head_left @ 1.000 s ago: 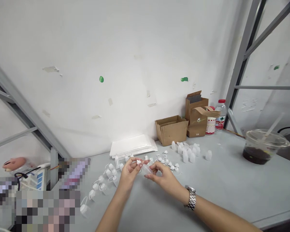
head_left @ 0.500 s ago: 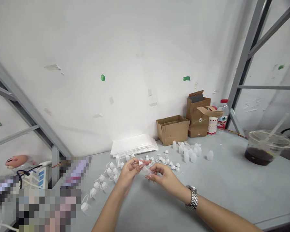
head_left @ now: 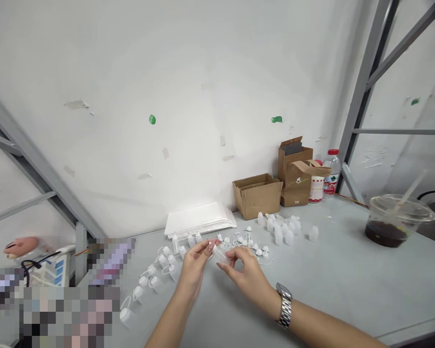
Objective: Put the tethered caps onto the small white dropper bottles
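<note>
Between my two hands is a small translucent squeeze bottle (head_left: 222,256), tilted with its white cap end toward the left. My left hand (head_left: 197,261) pinches the cap end with thumb and fingers. The body of the bottle is gripped by my right hand (head_left: 244,266), which has a metal-band watch on the wrist. Just behind the hands lie several loose white caps (head_left: 248,241) with strap loops. Capped bottles (head_left: 155,284) stand in a loose group left of my left hand. Farther right, several uncapped bottles (head_left: 288,236) stand clustered together.
A stack of white sheets (head_left: 199,218) lies against the wall. Right of it stand an open cardboard box (head_left: 259,200), a brown paper bag (head_left: 296,191) and a red-capped bottle (head_left: 331,174). A lidded plastic cup (head_left: 387,234) of dark drink is at the right. A power strip (head_left: 54,273) sits far left.
The right wrist has rolled, so the watch face now shows. Both hands still hold the same bottle in nearly the same place. The whole view has shifted slightly.
</note>
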Available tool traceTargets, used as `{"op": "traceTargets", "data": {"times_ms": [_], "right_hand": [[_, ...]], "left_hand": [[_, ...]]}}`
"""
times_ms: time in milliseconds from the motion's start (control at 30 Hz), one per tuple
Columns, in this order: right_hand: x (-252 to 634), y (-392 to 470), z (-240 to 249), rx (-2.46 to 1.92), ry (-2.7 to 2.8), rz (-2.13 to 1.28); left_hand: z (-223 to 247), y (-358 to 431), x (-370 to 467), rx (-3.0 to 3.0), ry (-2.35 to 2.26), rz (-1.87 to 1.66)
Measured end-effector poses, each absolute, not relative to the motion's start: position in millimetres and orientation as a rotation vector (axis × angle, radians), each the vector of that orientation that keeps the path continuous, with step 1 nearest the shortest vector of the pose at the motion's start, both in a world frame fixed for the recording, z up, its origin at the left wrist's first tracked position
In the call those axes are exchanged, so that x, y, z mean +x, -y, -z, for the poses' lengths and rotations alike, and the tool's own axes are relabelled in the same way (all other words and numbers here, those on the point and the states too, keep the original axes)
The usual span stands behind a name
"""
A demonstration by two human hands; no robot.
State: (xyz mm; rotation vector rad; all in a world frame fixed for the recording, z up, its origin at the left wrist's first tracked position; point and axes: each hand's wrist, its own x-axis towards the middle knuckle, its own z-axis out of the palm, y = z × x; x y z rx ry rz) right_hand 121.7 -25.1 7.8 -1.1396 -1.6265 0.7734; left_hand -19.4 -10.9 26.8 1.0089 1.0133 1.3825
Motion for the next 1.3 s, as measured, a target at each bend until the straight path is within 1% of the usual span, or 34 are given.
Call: {"op": "traceTargets", "data": {"times_ms": [100,233,333,467,667,733,800,933,967,1033,1200,1300], "right_hand": [[120.3,24.7,-8.2,-1.144,1.594,-0.848],[119.6,21.6,-13.3,-1.042,1.491,-1.18],[119.5,20.8,-15.9,-0.984,1.455,-1.271],[120.4,22.4,-13.6,-1.013,1.523,-1.15],[123.3,27.3,-8.7,-1.102,1.648,-0.806],[123.1,27.9,-9.1,-1.088,1.634,-0.789],[122.4,25.8,-9.9,-1.064,1.583,-0.913],[121.6,14.8,-8.7,-0.79,1.416,-1.554],[121.7,12.1,-7.7,-0.719,1.362,-1.659],[122.0,8.3,-6.1,-0.675,1.269,-1.721],[122.9,8.8,-6.0,-0.801,1.134,-1.644],[123.3,9.8,-5.3,-0.713,1.043,-1.772]], "left_hand": [[-22.3,9.6,-18.7,0.985,-0.979,-1.408],[-19.0,8.9,-18.6,0.961,-0.923,-1.418],[-21.3,9.8,-18.4,0.99,-0.917,-1.418],[-28.5,12.0,-20.1,1.07,-0.944,-1.342],[-28.3,11.1,-27.0,1.117,-1.086,-1.347],[-27.1,10.1,-28.9,1.124,-1.086,-1.322],[-27.6,9.6,-30.0,1.122,-1.066,-1.294],[-30.4,9.6,-30.2,1.12,-1.003,-1.276],[-30.3,9.3,-29.9,1.116,-0.993,-1.29],[-28.5,8.2,-29.1,1.109,-0.998,-1.338],[-23.4,6.2,-26.5,1.135,-1.04,-1.35],[-24.3,7.4,-25.0,1.146,-0.997,-1.313]]}}
